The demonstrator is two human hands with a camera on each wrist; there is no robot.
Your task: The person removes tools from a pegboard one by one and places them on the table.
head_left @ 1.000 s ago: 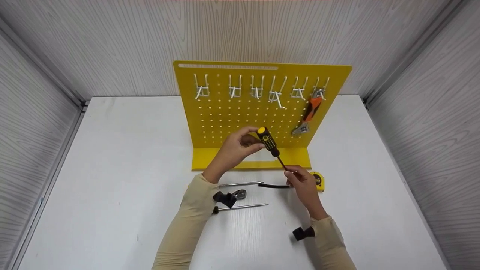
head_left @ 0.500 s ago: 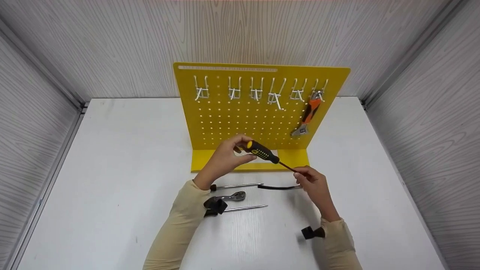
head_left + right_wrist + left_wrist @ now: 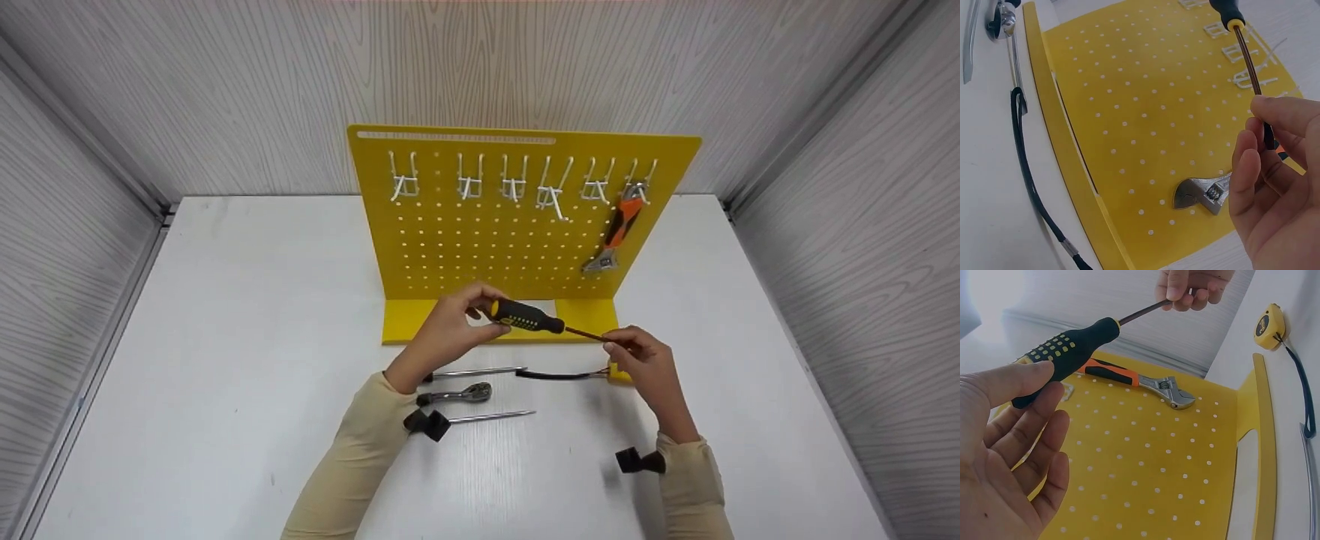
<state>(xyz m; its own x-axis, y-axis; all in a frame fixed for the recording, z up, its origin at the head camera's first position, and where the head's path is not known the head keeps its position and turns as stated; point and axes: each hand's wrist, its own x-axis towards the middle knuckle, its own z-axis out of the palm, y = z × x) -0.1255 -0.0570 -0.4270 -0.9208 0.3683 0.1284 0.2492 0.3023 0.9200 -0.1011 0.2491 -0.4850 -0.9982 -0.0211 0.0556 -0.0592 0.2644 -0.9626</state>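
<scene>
Three wood-grained walls [image 3: 82, 112] edge a white table [image 3: 247, 300]; left of centre, the left hand [image 3: 446, 330] pinches the handle of one screwdriver [image 3: 525, 316] before a yellow pegboard [image 3: 495, 232] with six hooks [image 3: 514, 185]. Nearer lie two metal shafts [image 3: 491, 416] and one ratchet [image 3: 457, 395]; rightward, the right hand [image 3: 646, 367] pinches the screwdriver's blade near one tape measure [image 3: 619, 375], one wrench [image 3: 619, 227] hanging far right.

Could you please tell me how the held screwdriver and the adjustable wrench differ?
The screwdriver is held in midair; the adjustable wrench hangs from a pegboard hook. The screwdriver has a thin straight shaft, the adjustable wrench a broad metal head. Both are partly black.
</scene>
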